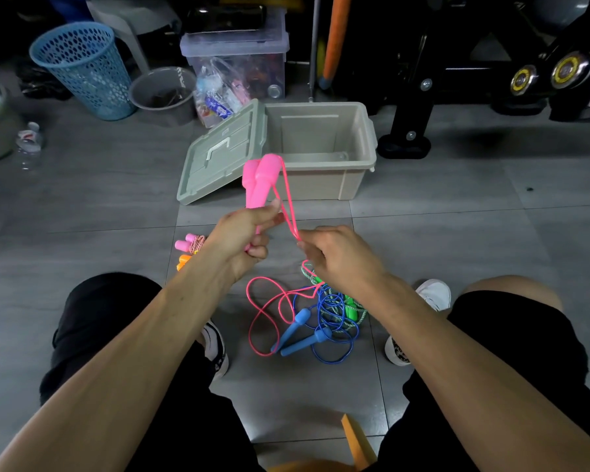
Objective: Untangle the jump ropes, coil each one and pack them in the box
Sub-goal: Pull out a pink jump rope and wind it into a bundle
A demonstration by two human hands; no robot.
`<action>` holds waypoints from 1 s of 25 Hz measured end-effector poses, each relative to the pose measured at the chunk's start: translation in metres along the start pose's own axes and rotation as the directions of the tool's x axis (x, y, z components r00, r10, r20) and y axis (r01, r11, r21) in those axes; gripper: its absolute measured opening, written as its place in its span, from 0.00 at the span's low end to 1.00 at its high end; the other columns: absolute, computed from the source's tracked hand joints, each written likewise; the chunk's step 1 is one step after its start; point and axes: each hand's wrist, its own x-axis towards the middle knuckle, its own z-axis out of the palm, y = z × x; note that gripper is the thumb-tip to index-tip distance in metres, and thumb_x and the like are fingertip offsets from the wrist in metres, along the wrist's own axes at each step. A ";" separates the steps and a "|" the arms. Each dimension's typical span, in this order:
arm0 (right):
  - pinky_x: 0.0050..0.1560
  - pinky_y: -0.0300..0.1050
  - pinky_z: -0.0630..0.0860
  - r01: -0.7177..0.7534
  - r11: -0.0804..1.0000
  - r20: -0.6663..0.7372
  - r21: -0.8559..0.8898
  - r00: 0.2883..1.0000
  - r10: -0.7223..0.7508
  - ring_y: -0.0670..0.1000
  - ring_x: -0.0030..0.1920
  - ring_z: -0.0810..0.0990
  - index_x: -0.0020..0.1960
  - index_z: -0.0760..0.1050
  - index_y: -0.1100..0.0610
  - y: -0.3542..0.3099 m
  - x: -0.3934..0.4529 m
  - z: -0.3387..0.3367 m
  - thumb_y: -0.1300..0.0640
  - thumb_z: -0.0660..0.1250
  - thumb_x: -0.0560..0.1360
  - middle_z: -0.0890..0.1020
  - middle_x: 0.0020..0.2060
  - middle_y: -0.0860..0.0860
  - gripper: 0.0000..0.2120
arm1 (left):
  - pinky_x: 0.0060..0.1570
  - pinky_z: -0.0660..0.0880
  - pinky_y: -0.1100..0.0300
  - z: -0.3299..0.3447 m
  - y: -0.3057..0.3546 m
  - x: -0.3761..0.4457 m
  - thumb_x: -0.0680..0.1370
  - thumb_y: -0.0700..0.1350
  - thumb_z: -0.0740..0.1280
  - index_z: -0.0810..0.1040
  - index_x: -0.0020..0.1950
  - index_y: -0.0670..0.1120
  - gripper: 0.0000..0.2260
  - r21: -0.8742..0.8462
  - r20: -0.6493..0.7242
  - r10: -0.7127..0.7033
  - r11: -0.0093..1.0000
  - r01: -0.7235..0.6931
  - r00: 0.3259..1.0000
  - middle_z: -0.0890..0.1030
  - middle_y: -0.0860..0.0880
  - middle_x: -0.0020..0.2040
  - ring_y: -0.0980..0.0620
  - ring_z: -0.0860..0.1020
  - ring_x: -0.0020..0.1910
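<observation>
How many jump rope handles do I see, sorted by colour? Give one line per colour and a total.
Pink handles: 3 (2 in the left hand, 1 on the floor)
Blue handles: 2
Green handles: 1 visible
Orange handles: 1 visible
Total: 7

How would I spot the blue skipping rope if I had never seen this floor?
Find the open beige plastic box on the grey tiles, then look nearer the person, between the two shoes. There a tangle of cords lies, and the blue plastic jump rope sits in it. Its two chunky blue handles lie side by side, unlike the green rope beside it.
</observation>
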 end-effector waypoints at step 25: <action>0.31 0.37 0.70 -0.138 0.935 0.084 0.326 0.990 0.117 0.40 0.29 0.71 0.37 0.83 0.55 0.045 -0.006 -0.077 0.52 0.79 0.67 0.79 0.28 0.49 0.08 | 0.30 0.64 0.59 0.021 -0.033 -0.011 0.76 0.71 0.42 0.66 0.29 0.50 0.30 0.769 0.574 0.198 0.203 -0.606 0.794 0.70 0.57 0.23 0.59 0.69 0.24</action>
